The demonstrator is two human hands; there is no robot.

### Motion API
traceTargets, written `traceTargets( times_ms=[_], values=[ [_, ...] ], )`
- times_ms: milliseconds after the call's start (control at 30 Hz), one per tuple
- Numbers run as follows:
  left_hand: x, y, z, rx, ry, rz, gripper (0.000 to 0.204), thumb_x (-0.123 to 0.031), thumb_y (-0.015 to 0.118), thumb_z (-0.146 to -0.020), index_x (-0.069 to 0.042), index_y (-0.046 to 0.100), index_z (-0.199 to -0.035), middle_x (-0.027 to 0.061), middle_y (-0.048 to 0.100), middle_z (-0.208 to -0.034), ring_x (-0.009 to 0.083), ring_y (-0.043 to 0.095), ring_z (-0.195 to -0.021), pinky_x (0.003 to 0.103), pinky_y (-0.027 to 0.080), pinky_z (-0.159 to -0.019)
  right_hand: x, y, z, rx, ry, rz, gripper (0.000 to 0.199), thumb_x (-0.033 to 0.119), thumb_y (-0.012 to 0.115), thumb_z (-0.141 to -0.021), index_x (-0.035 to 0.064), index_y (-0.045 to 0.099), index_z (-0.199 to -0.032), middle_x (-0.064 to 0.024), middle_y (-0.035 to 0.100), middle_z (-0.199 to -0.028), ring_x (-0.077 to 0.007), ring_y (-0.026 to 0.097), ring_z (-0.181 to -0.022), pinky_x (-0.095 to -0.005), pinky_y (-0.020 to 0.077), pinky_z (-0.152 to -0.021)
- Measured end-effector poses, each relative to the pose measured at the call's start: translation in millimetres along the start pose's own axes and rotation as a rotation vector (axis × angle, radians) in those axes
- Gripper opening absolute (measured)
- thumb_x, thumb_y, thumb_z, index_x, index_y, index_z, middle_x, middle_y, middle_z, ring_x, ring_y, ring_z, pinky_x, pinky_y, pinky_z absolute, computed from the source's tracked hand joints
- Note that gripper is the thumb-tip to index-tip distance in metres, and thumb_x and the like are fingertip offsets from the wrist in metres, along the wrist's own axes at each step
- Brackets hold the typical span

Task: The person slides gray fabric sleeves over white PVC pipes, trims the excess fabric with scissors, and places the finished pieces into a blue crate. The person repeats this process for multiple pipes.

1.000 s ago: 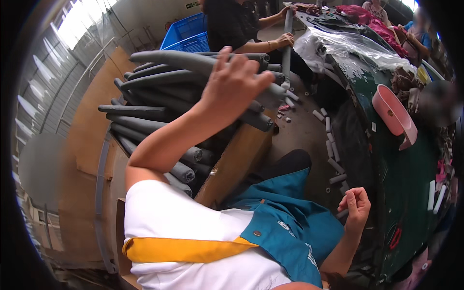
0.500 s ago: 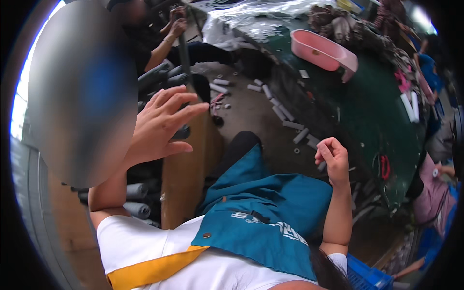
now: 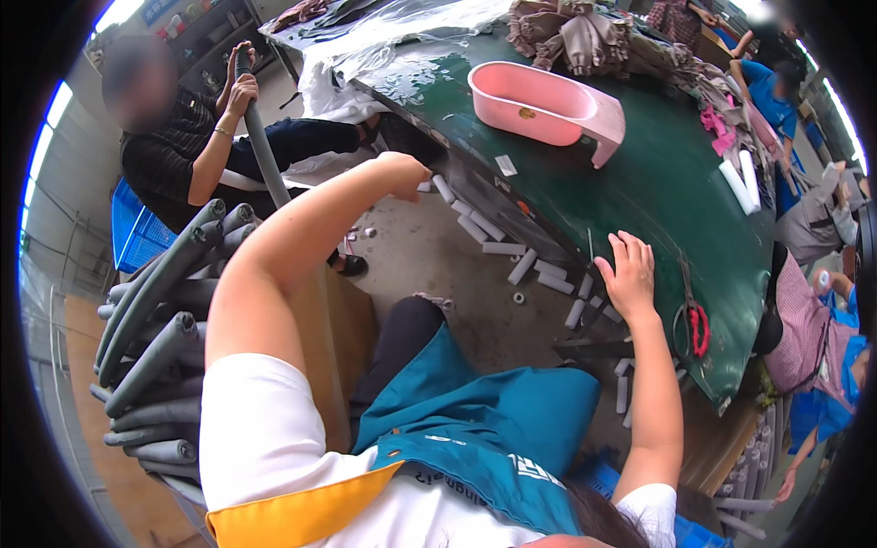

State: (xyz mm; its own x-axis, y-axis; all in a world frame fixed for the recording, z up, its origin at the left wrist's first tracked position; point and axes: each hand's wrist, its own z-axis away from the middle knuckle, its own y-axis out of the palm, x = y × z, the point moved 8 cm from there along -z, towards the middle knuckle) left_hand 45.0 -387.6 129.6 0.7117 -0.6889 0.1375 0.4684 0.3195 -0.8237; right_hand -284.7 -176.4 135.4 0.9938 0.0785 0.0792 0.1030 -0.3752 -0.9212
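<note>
The person's left hand [image 3: 405,175] is hanging in the air above the concrete floor [image 3: 429,265], just short of the near edge of the green worktop [image 3: 639,173]; its fingers are curling inward into a loose fist and holding nothing that shows. The right hand [image 3: 628,274] is resting flat on the worktop's near edge, fingers [image 3: 630,251] spread open and empty. Just to its right, red-handled scissors [image 3: 692,320] are lying on the green surface. Short grey foam tube offcuts [image 3: 521,267] are lying scattered on the floor between the two hands and under the worktop's edge. Farther along the worktop a pink plastic tub [image 3: 548,102] is sitting, with crumpled cloth [image 3: 571,36] beyond it. At the left, a stack of long dark grey foam tubes [image 3: 160,310] is lying beside a brown cardboard box [image 3: 333,338]. At the far left, another person is sitting and gripping one long grey tube [image 3: 260,146] upright with both hands.
</note>
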Motion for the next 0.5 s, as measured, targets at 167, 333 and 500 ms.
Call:
traceTargets(
  times_ms=[167,333,500],
  values=[
    [140.2,-11.6,-79.2,-0.712,-0.391,0.332,0.029,-0.018,0.053,-0.084,-0.005,0.061,-0.109,0.0191,0.063,-0.111,0.0365,0.061,-0.107,0.045,0.050,-0.090,10.7,18.9,-21.8,0.256,0.017,0.054,0.104,0.056,0.073,-0.071,0.0038,0.025,-0.147,-0.0155,0.025,-0.152,-0.0356,0.022,-0.141,-0.0544,0.0149,-0.115],
    [220.8,-55.7,-125.0,-1.103,-0.390,0.621,0.029,-0.020,0.058,-0.084,-0.007,0.061,-0.110,0.0154,0.064,-0.111,0.0339,0.059,-0.107,0.042,0.047,-0.092,17.7,20.7,-33.0,0.244,0.047,0.104,0.098,0.028,0.081,-0.069,0.0043,0.026,-0.147,-0.0155,0.028,-0.150,-0.0353,0.027,-0.138,-0.0551,0.0190,-0.114],
    [232.9,-104.9,-220.8,-0.956,-0.337,0.476,0.037,-0.024,0.058,-0.086,-0.007,0.059,-0.119,0.0162,0.059,-0.123,0.0339,0.055,-0.116,0.043,0.045,-0.098,17.7,20.3,-41.8,0.291,0.053,0.097,0.099,0.023,0.082,-0.066,0.0027,0.027,-0.145,-0.0182,0.028,-0.149,-0.0379,0.027,-0.138,-0.0563,0.0187,-0.114]
  ],
)
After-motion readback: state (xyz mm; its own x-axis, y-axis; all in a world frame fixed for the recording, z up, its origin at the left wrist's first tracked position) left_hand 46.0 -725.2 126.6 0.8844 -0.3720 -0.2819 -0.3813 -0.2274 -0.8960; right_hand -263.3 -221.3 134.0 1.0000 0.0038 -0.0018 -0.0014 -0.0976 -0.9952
